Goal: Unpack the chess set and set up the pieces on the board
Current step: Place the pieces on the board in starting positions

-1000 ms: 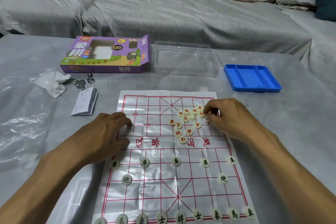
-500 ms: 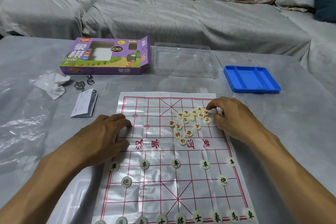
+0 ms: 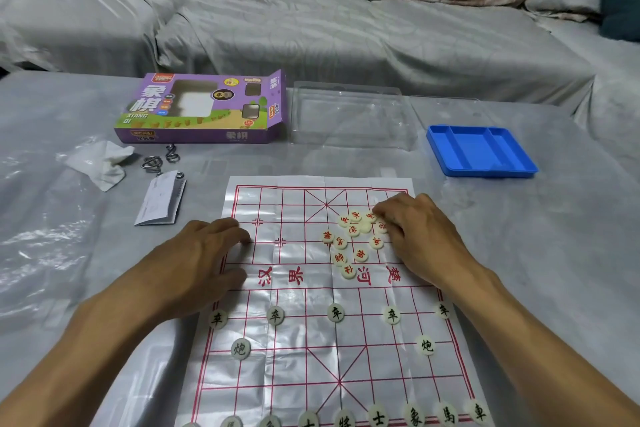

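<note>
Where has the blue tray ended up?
In the head view, the blue tray sits on the table's far right, beyond the board's right corner and just right of the clear plastic lid.

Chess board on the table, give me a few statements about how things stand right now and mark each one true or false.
1. The red pieces lie in a loose heap on the far half of the board. True.
2. The black pieces are still heaped together. False: they stand spaced out in rows on the near half.
3. The blue tray sits on the board. False: it lies on the table beyond the board's right corner.
4. The left hand rests on the board's left edge. True.
5. The right hand touches the red heap. True.
</note>
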The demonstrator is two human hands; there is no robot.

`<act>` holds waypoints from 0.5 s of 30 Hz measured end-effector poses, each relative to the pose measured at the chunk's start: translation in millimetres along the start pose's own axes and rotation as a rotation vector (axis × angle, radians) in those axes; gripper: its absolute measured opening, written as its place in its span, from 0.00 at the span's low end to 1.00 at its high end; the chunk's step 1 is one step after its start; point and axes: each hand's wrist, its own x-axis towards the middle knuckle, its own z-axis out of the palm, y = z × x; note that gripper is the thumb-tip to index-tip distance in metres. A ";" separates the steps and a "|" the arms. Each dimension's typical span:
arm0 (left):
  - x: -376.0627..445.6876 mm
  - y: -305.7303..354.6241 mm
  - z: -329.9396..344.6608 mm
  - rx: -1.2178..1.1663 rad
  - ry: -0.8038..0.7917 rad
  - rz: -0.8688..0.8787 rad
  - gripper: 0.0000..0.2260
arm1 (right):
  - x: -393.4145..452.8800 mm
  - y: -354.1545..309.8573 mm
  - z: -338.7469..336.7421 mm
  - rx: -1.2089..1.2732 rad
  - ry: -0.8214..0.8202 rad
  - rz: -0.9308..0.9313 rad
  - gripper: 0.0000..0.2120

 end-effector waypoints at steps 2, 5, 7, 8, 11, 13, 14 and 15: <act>-0.1 0.2 -0.7 0.000 -0.004 0.001 0.24 | 1.1 1.1 1.6 0.004 0.028 0.012 0.15; -0.7 0.5 -1.3 -0.005 -0.006 -0.002 0.25 | 1.1 2.1 1.5 -0.016 0.052 0.015 0.17; -0.7 0.6 -1.4 0.000 -0.006 -0.002 0.25 | -0.1 1.4 2.0 -0.015 0.038 0.014 0.16; -0.4 0.6 -1.2 -0.001 -0.002 -0.001 0.23 | -0.3 0.9 2.7 -0.014 0.032 0.012 0.16; 0.4 0.2 -0.2 -0.006 0.008 0.006 0.21 | 1.3 -0.1 5.0 0.010 0.051 0.019 0.13; 0.3 0.0 -0.1 -0.004 0.007 0.006 0.21 | 2.9 -1.5 5.9 0.021 0.053 0.029 0.12; 0.1 0.1 0.0 -0.004 0.008 0.006 0.21 | 3.2 -1.9 6.2 0.026 0.055 0.031 0.13; 0.0 0.1 -0.1 -0.002 0.006 0.004 0.21 | 3.4 -1.8 6.0 0.031 0.063 0.031 0.13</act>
